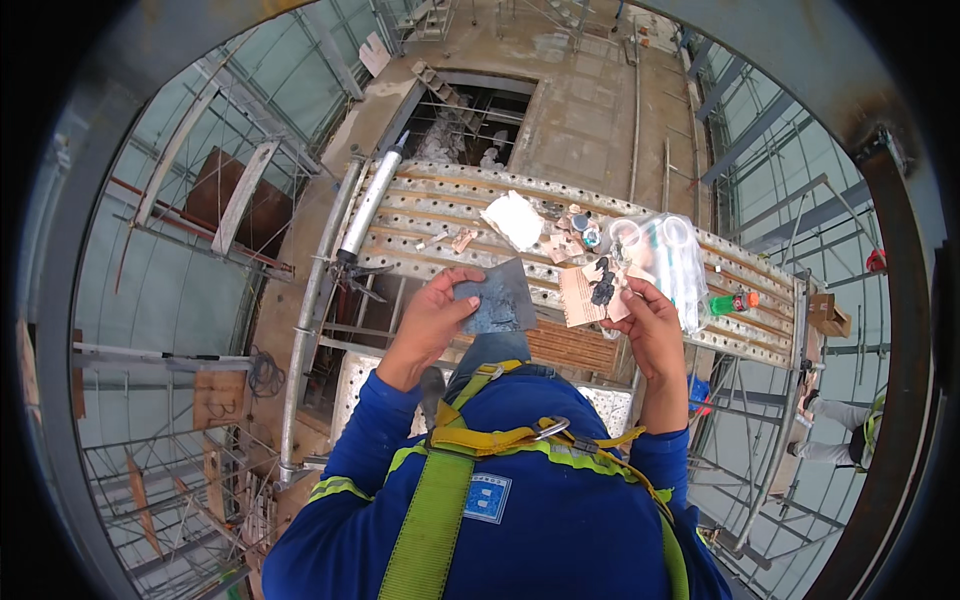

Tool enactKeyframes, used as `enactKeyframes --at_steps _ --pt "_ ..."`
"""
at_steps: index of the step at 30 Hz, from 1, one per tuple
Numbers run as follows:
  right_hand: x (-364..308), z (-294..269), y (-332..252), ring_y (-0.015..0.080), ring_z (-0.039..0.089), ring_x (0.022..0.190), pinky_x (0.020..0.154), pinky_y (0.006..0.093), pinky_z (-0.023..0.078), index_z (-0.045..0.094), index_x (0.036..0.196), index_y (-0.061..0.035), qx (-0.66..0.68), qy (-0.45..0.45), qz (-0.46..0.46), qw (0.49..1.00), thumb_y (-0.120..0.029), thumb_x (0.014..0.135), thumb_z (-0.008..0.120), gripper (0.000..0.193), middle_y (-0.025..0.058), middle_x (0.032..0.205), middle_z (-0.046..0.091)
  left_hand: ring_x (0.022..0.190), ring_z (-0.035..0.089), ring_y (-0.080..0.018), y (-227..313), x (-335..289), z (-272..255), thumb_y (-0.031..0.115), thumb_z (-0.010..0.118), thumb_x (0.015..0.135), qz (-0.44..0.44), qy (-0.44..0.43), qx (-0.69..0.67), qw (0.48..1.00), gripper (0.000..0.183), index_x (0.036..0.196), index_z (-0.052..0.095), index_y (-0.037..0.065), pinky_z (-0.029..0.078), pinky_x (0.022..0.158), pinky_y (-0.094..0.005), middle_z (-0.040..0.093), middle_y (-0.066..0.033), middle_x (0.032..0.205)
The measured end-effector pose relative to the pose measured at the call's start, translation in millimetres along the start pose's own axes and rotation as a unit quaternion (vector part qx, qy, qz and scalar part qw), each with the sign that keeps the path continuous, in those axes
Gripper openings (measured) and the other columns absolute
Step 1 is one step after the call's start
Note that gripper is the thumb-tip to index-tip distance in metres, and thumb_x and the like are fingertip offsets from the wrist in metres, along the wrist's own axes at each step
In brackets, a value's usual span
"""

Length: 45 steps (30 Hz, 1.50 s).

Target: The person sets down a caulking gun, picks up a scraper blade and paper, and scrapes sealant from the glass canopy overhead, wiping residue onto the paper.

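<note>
My left hand (437, 318) pinches a thin dark grey square sheet (507, 293) by its left edge, thumb on top. Its face carries a bluish smudged patch; I cannot tell the material. In my right hand (652, 328) is a torn piece of cardboard (577, 298), gripped at its right side. A thick black smear (603, 283) lies on that cardboard. The two pieces are held apart, side by side, above the perforated metal planks (410, 215). Past my left hand, a caulking gun (370, 207) with a silver barrel leans by the planks' left end.
A crumpled white cloth or paper (513, 220), cardboard scraps (563, 247), a clear plastic bag (672, 262) and a green bottle (728, 303) lie on the planks. Scaffold pipe (318, 310) borders the left. Beyond is a floor opening (475, 112). Another person (850, 430) is far right, near a cardboard box (828, 315).
</note>
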State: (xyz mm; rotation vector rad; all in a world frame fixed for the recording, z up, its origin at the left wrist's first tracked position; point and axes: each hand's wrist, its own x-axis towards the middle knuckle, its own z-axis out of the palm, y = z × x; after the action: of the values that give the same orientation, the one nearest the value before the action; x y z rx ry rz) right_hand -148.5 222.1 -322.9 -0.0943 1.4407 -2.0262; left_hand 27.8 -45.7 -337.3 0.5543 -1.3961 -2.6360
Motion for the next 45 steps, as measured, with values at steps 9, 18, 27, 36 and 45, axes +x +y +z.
enactKeyframes --at_steps 9,18,27,36,45 --pt "-2 -4 -2 0.0139 0.067 0.071 0.063 0.0325 0.059 0.058 0.119 0.0048 0.037 -0.037 0.057 0.997 -0.007 0.095 0.060 0.027 0.0089 0.100 0.067 0.086 0.060 -0.0020 9 11 40 -0.003 0.064 0.090 0.068 0.036 0.152 0.985 0.042 0.132 0.056 0.000 0.047 0.077 -0.0177 0.068 -0.0025 0.095" --pt "-6 -1 9 0.0171 0.067 0.088 0.066 0.0320 0.057 0.057 0.120 0.0005 0.258 -0.121 0.153 0.946 -0.009 0.095 0.057 0.027 0.0096 0.109 0.068 0.122 0.059 -0.0355 -8 -9 70 -0.015 0.057 0.082 0.383 -0.049 0.362 0.848 0.030 0.108 0.068 -0.005 0.047 0.104 -0.0417 0.066 -0.0216 0.121" --pt "-14 27 10 0.0351 0.064 0.113 0.096 0.0475 0.054 0.048 0.131 0.0028 0.380 -0.128 0.134 0.906 -0.011 0.099 0.045 0.035 0.0218 0.128 0.060 0.126 0.056 -0.0339 -14 -10 74 -0.013 0.058 0.073 0.411 -0.091 0.459 0.782 0.045 0.114 0.069 0.001 0.041 0.110 -0.0476 0.065 -0.0154 0.126" --pt "-13 13 39 0.0310 0.065 0.111 0.095 0.0425 0.055 0.051 0.123 0.0008 0.343 -0.071 0.119 0.929 -0.007 0.098 0.047 0.026 0.0172 0.121 0.064 0.125 0.057 -0.0315 -2 -16 56 -0.011 0.058 0.073 0.353 -0.145 0.486 0.786 0.044 0.114 0.068 0.004 0.043 0.109 -0.0469 0.065 -0.0127 0.126" --pt "-19 -21 -8 0.0230 0.070 0.098 0.083 0.0388 0.060 0.054 0.120 0.0024 0.086 -0.011 -0.019 0.996 -0.007 0.099 0.051 0.023 0.0135 0.111 0.067 0.083 0.067 -0.0211 8 -24 24 -0.002 0.055 0.089 0.085 0.078 0.504 0.856 0.038 0.124 0.065 0.008 0.052 0.081 -0.0331 0.072 -0.0087 0.108"
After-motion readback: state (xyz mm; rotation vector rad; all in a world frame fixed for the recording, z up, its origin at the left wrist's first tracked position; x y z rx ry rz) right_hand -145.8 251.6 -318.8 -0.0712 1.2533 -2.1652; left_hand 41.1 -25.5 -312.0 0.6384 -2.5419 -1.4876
